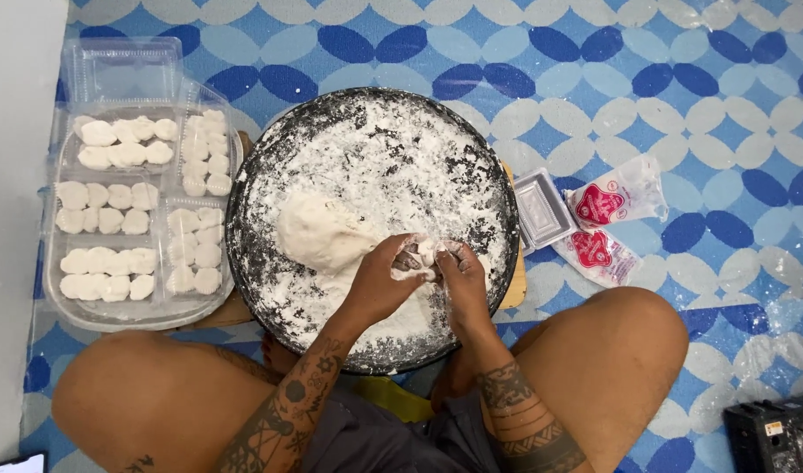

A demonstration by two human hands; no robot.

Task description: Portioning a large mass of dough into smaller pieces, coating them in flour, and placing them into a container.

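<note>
A big round black tray (244, 188) dusted with white flour lies on the floor between my knees. A large lump of white dough (318, 232) rests left of its middle. My left hand (380, 280) and my right hand (461, 276) meet over the tray's lower right part. Together they pinch a small piece of dough (419, 256) between floury fingers, just right of the big lump.
Clear plastic boxes (112, 201) filled with several rows of small white dough pieces sit left of the tray. An empty plastic box (540, 210) and two white-and-red bags (607, 223) lie to the right. A dark crate (774, 434) stands at bottom right, a phone (21, 462) at bottom left.
</note>
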